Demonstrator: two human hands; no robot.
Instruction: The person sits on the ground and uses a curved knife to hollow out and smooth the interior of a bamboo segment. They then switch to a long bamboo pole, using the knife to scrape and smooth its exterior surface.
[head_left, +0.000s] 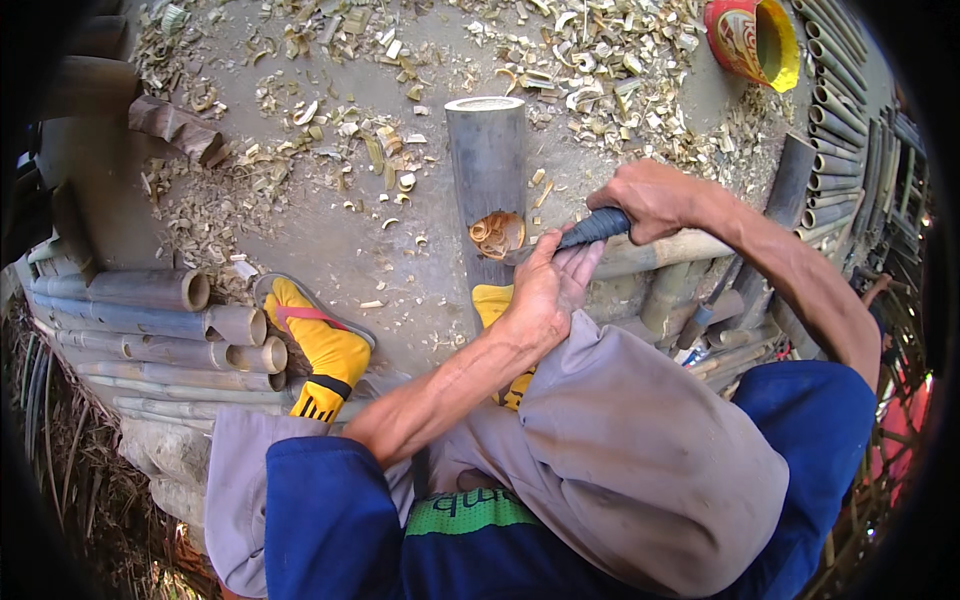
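A thick grey bamboo section (488,150) lies lengthwise in front of me, its pale cut rim at the far end. Curled shavings (492,233) sit in a notch cut in its near part. My right hand (650,200) is closed round the dark wrapped handle (597,228) of a bladed tool. With the thumb pressed by the blade end and fingers beneath the handle, my left hand (553,290) grips the same tool next to the notch. The blade is mostly hidden by the left hand and the notch.
Wood chips (600,60) litter the ground. A red and yellow bucket (735,40) lies tipped at the far right. Cut bamboo pieces (150,320) lie at the left, with more bamboo poles (838,120) at the right. My sandalled foot (318,335) in a yellow sock stands beside the left pieces.
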